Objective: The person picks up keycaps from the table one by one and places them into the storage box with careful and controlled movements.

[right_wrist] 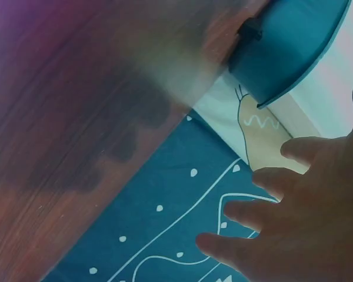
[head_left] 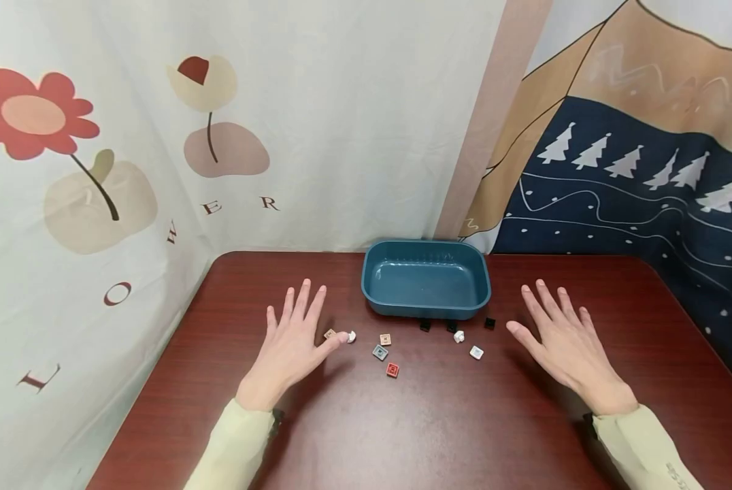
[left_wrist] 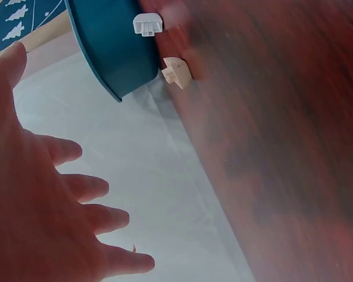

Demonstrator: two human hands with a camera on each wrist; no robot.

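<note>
My left hand (head_left: 288,357) is held over the table with its fingers spread, and it holds nothing. Close by its thumb lie a beige keycap (head_left: 330,334) and a white keycap (head_left: 351,337). Toward the middle are another beige keycap (head_left: 386,339), a grey keycap (head_left: 380,352) and a red keycap (head_left: 392,369). On the other side my right hand (head_left: 564,354) is also spread and empty. Nearest to it is a black keycap (head_left: 490,323), with a white keycap (head_left: 476,352) further left. In the left wrist view a beige keycap (left_wrist: 177,73) shows its stem side.
A blue-green plastic basin (head_left: 426,306) stands at the table's back edge. More black keycaps (head_left: 425,325) lie against its front, beside a white keycap (head_left: 459,336). Printed curtains (head_left: 341,122) hang behind and beside the dark red wooden table (head_left: 427,435).
</note>
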